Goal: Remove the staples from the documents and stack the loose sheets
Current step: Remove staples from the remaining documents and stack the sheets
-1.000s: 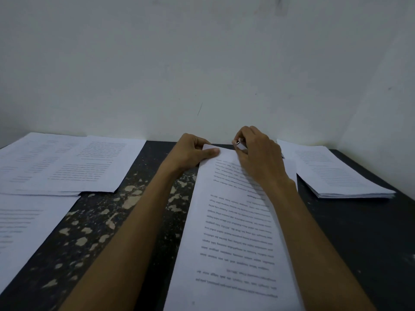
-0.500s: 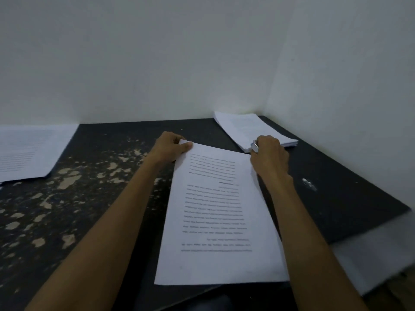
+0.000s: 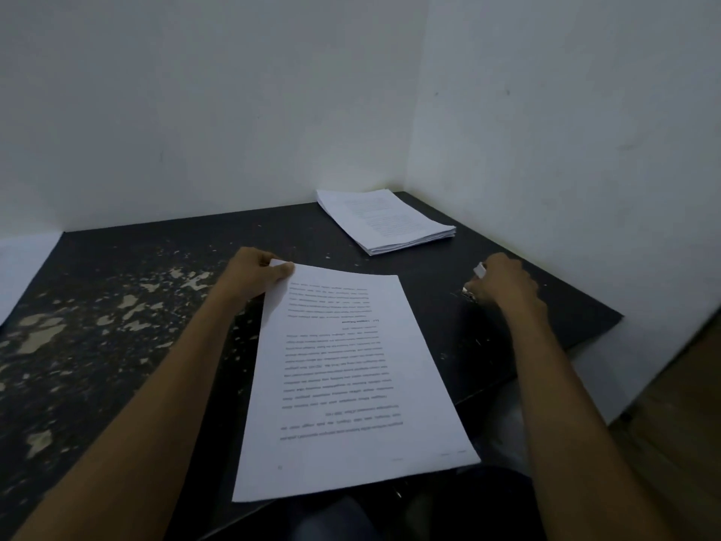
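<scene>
A white printed document (image 3: 351,384) lies on the dark table (image 3: 117,345) in front of me, its text upside down to me. My left hand (image 3: 253,273) pinches its far left corner. My right hand (image 3: 503,285) is off the paper to the right, low over the table, and grips a small staple remover (image 3: 479,270) whose white end sticks out above the fingers and metal tip shows below. A stack of loose sheets (image 3: 386,220) sits at the back right, near the wall corner.
White walls close the table at the back and right. The table's right edge (image 3: 585,337) runs diagonally past my right hand. A sheet edge (image 3: 19,267) shows at far left. Small pale specks, maybe staples, lie near my right forearm.
My right hand with the staple remover has left the document's far corner and moved right, down to the table. The view has swung right. My left hand still pinches the far left corner.
</scene>
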